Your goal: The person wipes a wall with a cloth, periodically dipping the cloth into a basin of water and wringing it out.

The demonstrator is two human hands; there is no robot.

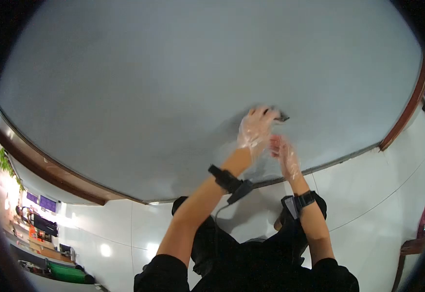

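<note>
My left hand, in a clear plastic glove, is pressed to a broad grey wall-like surface. Its fingers are bent over a small dark, flat thing with a pale edge, whose kind I cannot tell; most of it is hidden under the hand. Just below and to the right is my right hand, gloved the same way and smeared by motion, its fingertips near the left wrist and close to the grey surface. Black straps with small boxes sit on both wrists.
Brown wooden trim borders the grey surface at left and right. Below it lies a white tiled floor. At lower left are a green object, a person in dark clothes and a leafy plant. A wooden piece stands at lower right.
</note>
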